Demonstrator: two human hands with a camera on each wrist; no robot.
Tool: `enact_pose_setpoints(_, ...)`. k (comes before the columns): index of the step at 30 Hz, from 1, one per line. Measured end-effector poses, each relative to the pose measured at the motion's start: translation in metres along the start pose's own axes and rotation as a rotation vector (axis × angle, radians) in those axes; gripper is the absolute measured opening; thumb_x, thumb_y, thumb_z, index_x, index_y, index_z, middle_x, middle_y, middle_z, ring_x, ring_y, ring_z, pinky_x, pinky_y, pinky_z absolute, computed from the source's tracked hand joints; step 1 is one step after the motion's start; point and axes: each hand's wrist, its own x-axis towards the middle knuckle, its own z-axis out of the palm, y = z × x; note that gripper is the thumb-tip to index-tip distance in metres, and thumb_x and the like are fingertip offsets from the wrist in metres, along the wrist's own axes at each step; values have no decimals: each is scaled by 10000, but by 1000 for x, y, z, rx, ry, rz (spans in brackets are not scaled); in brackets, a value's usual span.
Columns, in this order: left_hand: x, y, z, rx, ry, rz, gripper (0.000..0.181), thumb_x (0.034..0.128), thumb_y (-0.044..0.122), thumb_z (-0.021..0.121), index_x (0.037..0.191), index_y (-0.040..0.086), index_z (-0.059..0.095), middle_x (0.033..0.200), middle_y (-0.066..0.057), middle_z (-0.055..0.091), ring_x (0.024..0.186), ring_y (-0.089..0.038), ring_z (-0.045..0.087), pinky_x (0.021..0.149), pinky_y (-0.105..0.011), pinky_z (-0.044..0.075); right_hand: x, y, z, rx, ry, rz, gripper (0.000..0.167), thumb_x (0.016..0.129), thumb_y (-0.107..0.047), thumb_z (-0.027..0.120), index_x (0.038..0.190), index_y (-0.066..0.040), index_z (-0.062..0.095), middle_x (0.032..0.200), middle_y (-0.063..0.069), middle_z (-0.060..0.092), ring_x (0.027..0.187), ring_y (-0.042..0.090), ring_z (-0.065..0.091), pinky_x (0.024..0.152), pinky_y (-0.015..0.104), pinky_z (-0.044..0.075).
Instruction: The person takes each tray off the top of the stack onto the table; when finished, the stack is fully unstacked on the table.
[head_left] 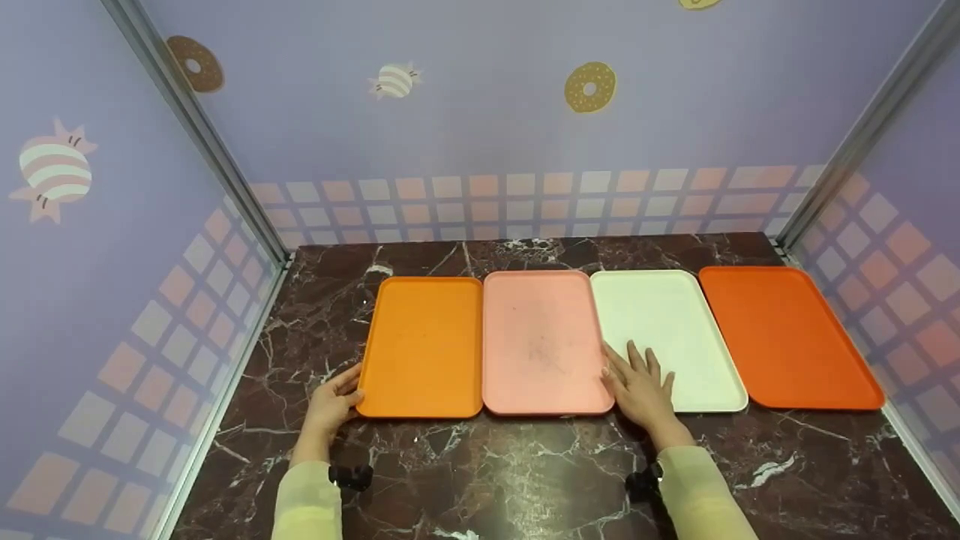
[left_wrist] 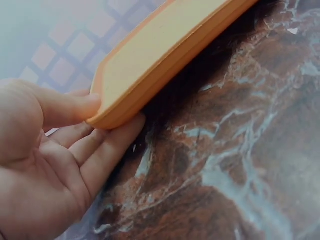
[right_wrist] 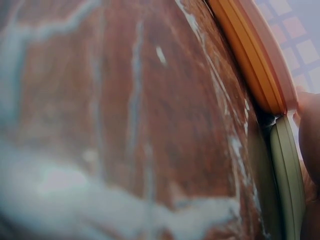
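Observation:
Four trays, or several in a row: a light orange tray (head_left: pixel 424 346), a pink tray (head_left: pixel 540 330), a white tray (head_left: pixel 652 307) and a red-orange tray (head_left: pixel 787 337). My left hand (head_left: pixel 332 405) pinches the near left corner of the light orange tray; in the left wrist view the thumb (left_wrist: pixel 75 107) is on its rim and fingers lie underneath. With fingers spread, my right hand (head_left: pixel 641 386) rests over the white tray's near left part, its thumb side touching the pink tray's right edge. The right wrist view shows only part of that hand (right_wrist: pixel 311 140).
A dark red marbled tabletop (head_left: pixel 480 480) lies beneath the trays. Purple patterned walls (head_left: pixel 480 135) enclose it at the back and both sides, with the red-orange tray's near right corner close to the right wall (head_left: pixel 915 300).

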Motion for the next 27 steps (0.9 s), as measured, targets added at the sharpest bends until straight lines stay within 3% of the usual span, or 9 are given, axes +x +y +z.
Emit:
enact_pose_setpoints(7, 1, 4, 3, 206, 75, 69, 566, 958, -80, 587, 1511, -11, 487, 1455, -314, 550, 1315, -439, 561, 853, -212, 562, 0, 1, 1, -5, -1, 6, 571, 1074, -486, 456, 1610, -314, 363, 1725, 183, 157, 1582, 497, 32, 1161, 836, -57)
enact_pose_setpoints(15, 1, 5, 5, 281, 123, 94, 559, 910, -119, 616, 1458, -31, 545, 1405, -323, 584, 1203, -433, 621, 783, -226, 580, 2, 1, 0, 0, -8, 8, 575, 1069, -489, 460, 1608, -315, 368, 1724, 183, 161, 1579, 499, 48, 1162, 837, -51)
enact_pose_setpoints(27, -3, 6, 4, 337, 114, 78, 582, 891, -126, 634, 1458, -29, 544, 1389, -334, 581, 1219, -469, 619, 865, -352, 619, 3, 0, -3, 14, -36, 17, 568, 1077, -481, 448, 1614, -324, 350, 1727, 183, 139, 1580, 496, 23, 1162, 828, -84)
